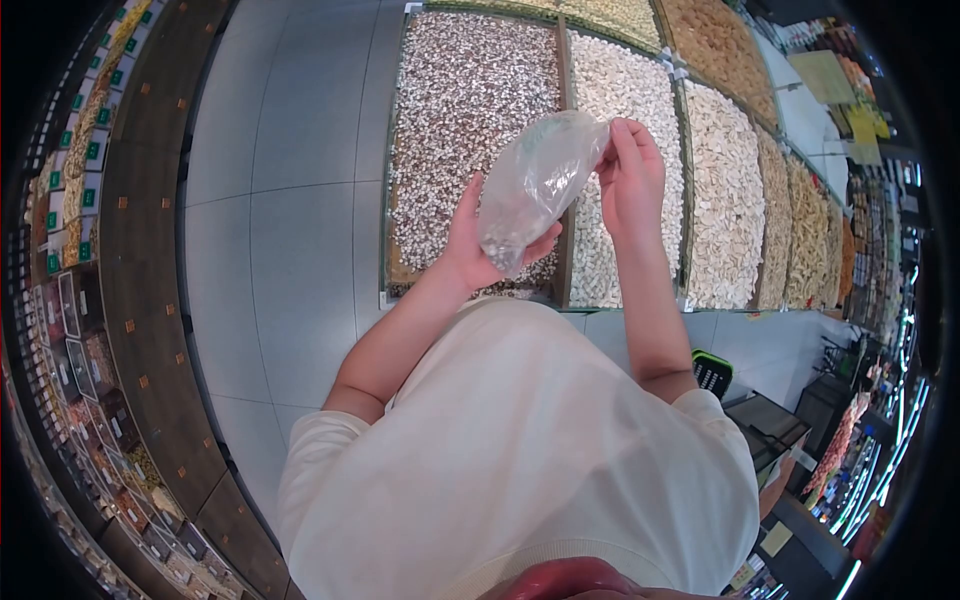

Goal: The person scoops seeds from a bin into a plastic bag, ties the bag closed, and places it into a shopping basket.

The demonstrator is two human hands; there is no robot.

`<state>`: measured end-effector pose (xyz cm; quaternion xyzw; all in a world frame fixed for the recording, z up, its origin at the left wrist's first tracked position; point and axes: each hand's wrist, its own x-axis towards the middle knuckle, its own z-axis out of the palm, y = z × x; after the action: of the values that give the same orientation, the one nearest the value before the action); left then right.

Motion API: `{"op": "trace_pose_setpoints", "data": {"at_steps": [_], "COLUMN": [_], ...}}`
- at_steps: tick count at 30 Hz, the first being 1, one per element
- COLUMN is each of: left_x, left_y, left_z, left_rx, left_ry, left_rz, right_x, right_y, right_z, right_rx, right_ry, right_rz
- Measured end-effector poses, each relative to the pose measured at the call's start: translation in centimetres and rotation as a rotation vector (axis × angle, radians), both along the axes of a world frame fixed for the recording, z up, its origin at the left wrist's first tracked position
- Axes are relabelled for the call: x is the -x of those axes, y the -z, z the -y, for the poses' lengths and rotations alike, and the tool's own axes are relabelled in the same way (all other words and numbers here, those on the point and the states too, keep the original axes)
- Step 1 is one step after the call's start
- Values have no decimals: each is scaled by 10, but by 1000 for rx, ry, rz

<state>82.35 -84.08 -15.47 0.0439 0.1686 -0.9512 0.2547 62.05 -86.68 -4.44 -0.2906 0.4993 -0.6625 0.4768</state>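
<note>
A clear plastic bag is stretched slantwise between my two hands, over the bins. My left hand cups its lower end, thumb along one side and fingers curled beneath. At the upper right corner, my right hand pinches the bag's edge between thumb and fingers. Some pale bits show at the bag's bottom, too blurred to name. Beneath lies a bin of small speckled brown-and-white pieces. To its right, under my right hand, is a bin of white chunks.
Further right stand bins of flat cream slices and tan dried pieces. A wooden divider separates the two nearest bins. Grey tiled floor runs along the left, up to a dark wooden shelf unit. A green-rimmed black basket is at right.
</note>
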Motion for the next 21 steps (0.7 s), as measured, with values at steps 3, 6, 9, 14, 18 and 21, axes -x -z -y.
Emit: {"op": "trace_pose_setpoints", "data": {"at_steps": [3,6,9,14,18,21], "left_x": [0,0,-2,-4,-4,-4], "left_y": [-1,3,4,-3,-3,-7], "left_z": [0,0,0,-1,-2,-3], "left_rx": [6,34,54,47,62,28], "left_ry": [1,-2,-1,-10,-12,-26], "left_rz": [27,-16,-10,41,17,93], "right_x": [-1,-2,-2,-7,-8,-5], "right_y": [-2,-4,-4,-11,-13,-9], "right_z": [5,9,13,17,20,21], "right_rx": [21,24,25,35,43,53], "right_ry": [-1,-11,7,1,0,-17], "right_rz": [5,3,10,2,11,12]}}
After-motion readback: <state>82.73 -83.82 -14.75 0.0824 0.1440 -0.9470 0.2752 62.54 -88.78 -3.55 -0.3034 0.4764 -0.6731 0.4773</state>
